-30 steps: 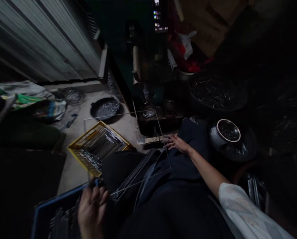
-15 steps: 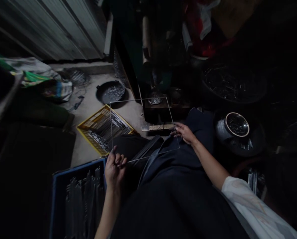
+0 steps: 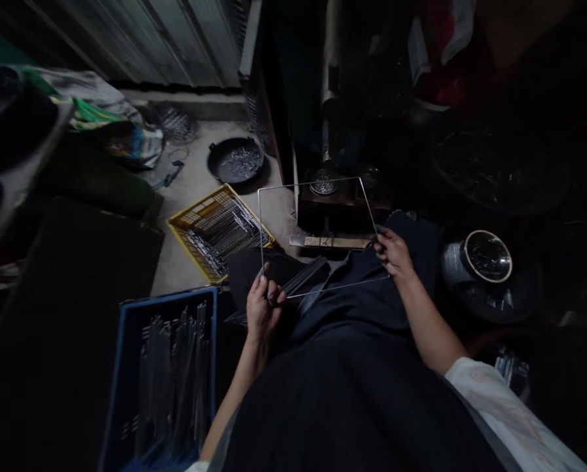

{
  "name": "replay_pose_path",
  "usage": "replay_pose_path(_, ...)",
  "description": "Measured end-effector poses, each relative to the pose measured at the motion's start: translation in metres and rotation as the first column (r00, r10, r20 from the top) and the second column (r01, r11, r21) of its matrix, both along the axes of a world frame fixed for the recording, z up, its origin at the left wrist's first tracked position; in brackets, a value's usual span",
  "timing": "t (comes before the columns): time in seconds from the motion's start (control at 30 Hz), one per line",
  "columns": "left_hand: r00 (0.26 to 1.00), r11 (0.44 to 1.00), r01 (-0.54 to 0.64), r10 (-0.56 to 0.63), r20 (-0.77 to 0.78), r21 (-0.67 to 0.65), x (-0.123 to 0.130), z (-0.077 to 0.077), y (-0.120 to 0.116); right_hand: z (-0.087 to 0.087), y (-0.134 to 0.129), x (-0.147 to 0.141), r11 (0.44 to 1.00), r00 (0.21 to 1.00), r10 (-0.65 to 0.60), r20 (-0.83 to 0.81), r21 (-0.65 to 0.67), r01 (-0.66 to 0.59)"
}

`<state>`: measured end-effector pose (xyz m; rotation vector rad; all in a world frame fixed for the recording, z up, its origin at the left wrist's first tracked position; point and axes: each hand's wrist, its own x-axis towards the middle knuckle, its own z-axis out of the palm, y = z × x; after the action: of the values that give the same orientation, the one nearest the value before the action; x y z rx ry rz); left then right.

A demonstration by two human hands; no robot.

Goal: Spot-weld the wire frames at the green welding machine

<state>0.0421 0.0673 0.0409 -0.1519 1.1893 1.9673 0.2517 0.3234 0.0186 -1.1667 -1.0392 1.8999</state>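
I hold a thin rectangular wire frame (image 3: 313,185) level above my lap. My left hand (image 3: 264,305) pinches its near left corner. My right hand (image 3: 394,252) grips its right side near the near right corner. A bundle of straight metal rods (image 3: 303,280) lies across my dark-clothed thighs, just under the frame. A dark machine (image 3: 333,144) stands beyond the frame's far edge.
A blue crate (image 3: 126,380) of metal rods sits at my left. A yellow crate (image 3: 195,213) of wire pieces lies on the concrete floor. A black pan (image 3: 219,172) holds small metal parts. Dark bowls (image 3: 487,255) of parts stand at right. A corrugated wall is behind.
My left hand lifted from the blue crate and swung the wire frame rightwards, up over my lap. My right hand rose with it. The view shifted so everything slid right.
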Motion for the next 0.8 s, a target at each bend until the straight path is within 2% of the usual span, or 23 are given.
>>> replay_pose_path(0.2, 1.0, 0.998, -0.008, 0.008, -0.003, -0.064, 0.021, -0.004, -0.006, 0.006, -0.003, 0.008, 0.992, 0.992, -0.122, -0.045, -0.038, 0.12)
replay_pose_path(0.3, 0.999, 0.995, 0.039, -0.038, 0.017, -0.091, 0.031, -0.009, -0.016, 0.013, -0.006, 0.014, 0.998, 0.998, -0.04, -0.055, -0.058, 0.037)
replay_pose_path(0.4, 0.991, 0.978, 0.128, -0.131, -0.005, -0.165, 0.029, -0.009, -0.019, 0.019, -0.008, 0.02, 0.999, 1.0, 0.0, 0.011, 0.041, -0.001)
replay_pose_path(0.5, 0.932, 0.897, 0.333, -0.359, -0.04, -0.291, 0.024, 0.003, -0.013, 0.023, -0.006, 0.032, 0.973, 0.986, -0.047, 0.158, 0.231, 0.009)
replay_pose_path(0.6, 0.812, 0.751, 0.544, -0.583, 0.009, -0.374, 0.027, 0.024, -0.005, 0.031, -0.001, 0.052, 0.909, 0.931, -0.05, 0.361, 0.403, -0.108)
replay_pose_path(0.67, 0.746, 0.668, 0.63, -0.662, 0.069, -0.396, 0.032, 0.034, 0.0, 0.039, 0.011, 0.069, 0.832, 0.841, -0.03, 0.54, 0.48, -0.278)
replay_pose_path(0.73, 0.718, 0.626, 0.661, -0.688, 0.107, -0.413, 0.035, 0.036, 0.006, 0.046, 0.035, 0.085, 0.751, 0.718, -0.057, 0.694, 0.504, -0.427)
replay_pose_path(0.8, 0.709, 0.602, 0.664, -0.695, 0.118, -0.443, 0.033, 0.032, 0.012, 0.052, 0.074, 0.101, 0.708, 0.619, -0.168, 0.767, 0.531, -0.465)
